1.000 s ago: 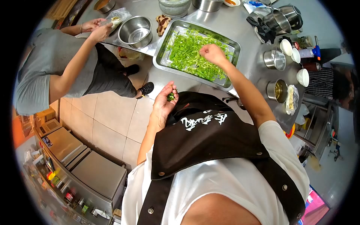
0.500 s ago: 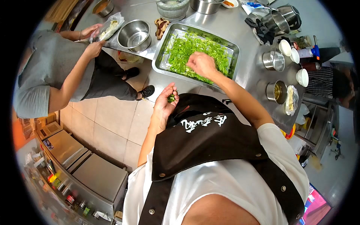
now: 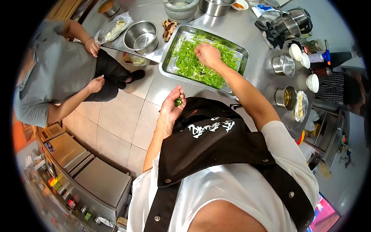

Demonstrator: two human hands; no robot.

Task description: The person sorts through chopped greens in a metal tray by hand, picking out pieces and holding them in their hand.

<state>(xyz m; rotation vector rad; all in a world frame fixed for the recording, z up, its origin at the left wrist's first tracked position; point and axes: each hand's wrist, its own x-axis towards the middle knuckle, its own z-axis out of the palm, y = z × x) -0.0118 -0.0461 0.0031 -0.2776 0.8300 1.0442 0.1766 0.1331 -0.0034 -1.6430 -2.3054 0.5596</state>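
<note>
A rectangular steel tray (image 3: 167,69) lies on the metal table near its front edge. Chopped green stems and leaves (image 3: 201,67) are spread inside it. My right hand (image 3: 208,55) reaches over the tray with its fingers down in the greens; the fingertips are hidden, so I cannot see what they pinch. In front of the apron, my left hand (image 3: 174,103) is turned palm up with the fingers curled. It holds a small bunch of green pieces (image 3: 178,101), apart from the tray.
Left of the tray are a steel bowl (image 3: 141,38) and a plastic bag (image 3: 114,29). Behind it stands a stone mortar (image 3: 181,11). Steel pots (image 3: 285,96) and white bowls (image 3: 312,82) line the right side. Another person (image 3: 63,73) stands at the left.
My right hand has shifted slightly up over the greens; my left hand keeps its hold. The other person has put down the plastic bag and drawn both hands back.
</note>
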